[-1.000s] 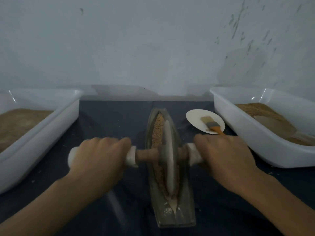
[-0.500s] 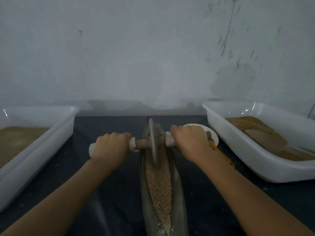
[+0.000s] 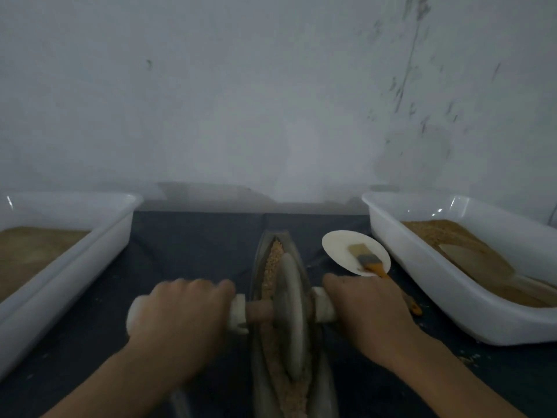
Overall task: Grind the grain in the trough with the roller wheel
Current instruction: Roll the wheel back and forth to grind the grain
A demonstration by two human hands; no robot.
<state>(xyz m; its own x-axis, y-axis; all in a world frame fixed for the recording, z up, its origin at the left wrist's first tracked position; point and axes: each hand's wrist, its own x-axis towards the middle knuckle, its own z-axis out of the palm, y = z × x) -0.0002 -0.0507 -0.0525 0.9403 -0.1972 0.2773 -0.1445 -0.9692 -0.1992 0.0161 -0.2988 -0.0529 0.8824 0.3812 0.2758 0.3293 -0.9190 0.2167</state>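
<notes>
Since half a second ago the grey stone roller wheel (image 3: pixel 291 315) has come back from the far tip of the long narrow grey trough (image 3: pixel 324 384) toward the person, and now it stands near the middle of the trough, upright in the groove. Both hands came back with it. The left hand (image 3: pixel 184 315) has its fingers curled fully round the white-capped wooden axle (image 3: pixel 259 310) on the left side of the wheel, and the right hand (image 3: pixel 366 312) grips the axle on the right side in the same way; nothing else is held.

The brownish grain (image 3: pixel 272 263) lies along the groove of the trough, in front of the wheel and behind it (the near part looks finer, but the picture is blurred there).

To do this step well, I think both hands should press down equally, so the wheel stays upright and does not climb the trough wall. The stroke should run the whole length, because coarse grain shows at the far end. The round white plate (image 3: pixel 340 248) with the orange-handled brush (image 3: pixel 369 262) lies just beside the right hand, so this elbow should stay in.
</notes>
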